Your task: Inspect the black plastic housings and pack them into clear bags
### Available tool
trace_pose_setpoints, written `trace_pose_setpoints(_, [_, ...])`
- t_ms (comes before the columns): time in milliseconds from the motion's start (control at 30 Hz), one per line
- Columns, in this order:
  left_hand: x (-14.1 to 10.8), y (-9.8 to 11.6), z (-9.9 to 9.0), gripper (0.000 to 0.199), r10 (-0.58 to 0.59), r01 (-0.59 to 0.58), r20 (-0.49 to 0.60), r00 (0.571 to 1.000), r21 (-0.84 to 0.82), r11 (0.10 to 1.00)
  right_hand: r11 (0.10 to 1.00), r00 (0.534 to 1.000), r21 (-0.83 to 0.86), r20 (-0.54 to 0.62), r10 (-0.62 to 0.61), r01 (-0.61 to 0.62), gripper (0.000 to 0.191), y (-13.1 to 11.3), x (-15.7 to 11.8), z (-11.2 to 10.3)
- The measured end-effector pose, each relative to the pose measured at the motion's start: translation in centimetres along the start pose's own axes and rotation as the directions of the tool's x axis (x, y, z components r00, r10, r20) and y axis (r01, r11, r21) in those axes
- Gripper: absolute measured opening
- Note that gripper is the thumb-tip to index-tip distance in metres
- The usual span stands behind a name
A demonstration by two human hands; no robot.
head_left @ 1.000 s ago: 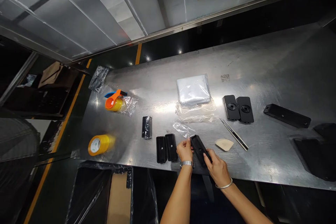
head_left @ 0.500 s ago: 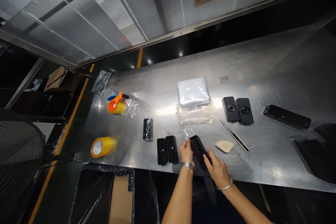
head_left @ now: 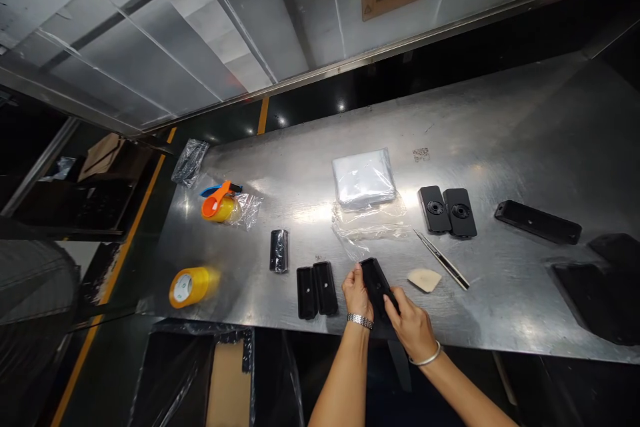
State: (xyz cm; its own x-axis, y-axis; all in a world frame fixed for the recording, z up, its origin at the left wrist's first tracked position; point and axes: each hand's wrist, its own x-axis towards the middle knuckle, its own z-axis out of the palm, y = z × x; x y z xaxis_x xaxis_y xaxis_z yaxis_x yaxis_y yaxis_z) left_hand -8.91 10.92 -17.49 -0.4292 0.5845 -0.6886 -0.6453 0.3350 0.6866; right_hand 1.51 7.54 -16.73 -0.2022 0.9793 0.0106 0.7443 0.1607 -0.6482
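Observation:
Between my hands I hold a black plastic tray-like case (head_left: 375, 280), its hollow side facing up, at the table's near edge. My left hand (head_left: 357, 292) grips its left side, with a metal watch band on the wrist. On the right side, my right hand (head_left: 411, 321) has its fingers closed on the case. Just left of it lie two similar hollow black cases (head_left: 316, 289) side by side. To the right are a pale wedge-shaped piece (head_left: 425, 279) and a slim metal craft knife (head_left: 442, 259).
A stack of clear plastic bags (head_left: 364, 177) lies mid-table. Two black boxes with round dials (head_left: 447, 211) stand behind the knife. Farther right is a long black case (head_left: 539, 221). At left are yellow tape rolls (head_left: 189, 287), an orange tape dispenser (head_left: 219, 200) and a wrapped black piece (head_left: 279, 251).
My right hand has shifted slightly left along the case, and the case has turned a little. The whole view has drifted slightly. Things on the table keep their places.

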Motion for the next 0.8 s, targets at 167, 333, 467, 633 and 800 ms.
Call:
trace_pose_setpoints(167, [-0.5,0.3,0.3,0.039,-0.001,0.002,0.005,1.0,-0.054,0.999,0.999,1.0,0.033,-0.011,0.005,-0.004,0.032,-0.8,-0.1,-0.9])
trace_pose_setpoints(333, [-1.9,1.5,0.3,0.037,-0.068,0.074,0.081,0.994,-0.075,0.994,0.992,0.998,0.126,-0.054,0.005,0.002,0.031,-0.5,1.4,-3.4])
trace_pose_setpoints(467, [-4.0,2.4,-0.1,0.033,-0.15,0.162,0.213,0.965,-0.038,0.986,0.982,0.999,0.184,-0.026,-0.044,0.048,0.029,0.2,4.0,-5.8])
trace_pose_setpoints(633, [-6.1,3.3,-0.7,0.027,-0.194,0.198,0.311,0.93,0.02,0.98,0.97,0.976,0.19,0.127,-0.177,0.152,0.023,0.5,5.8,-8.2])
trace_pose_setpoints(800, [-7.3,4.0,-1.0,0.029,-0.223,0.209,0.354,0.908,0.078,0.975,0.954,0.925,0.195,0.264,-0.275,0.228,0.017,0.0,5.7,-10.0])
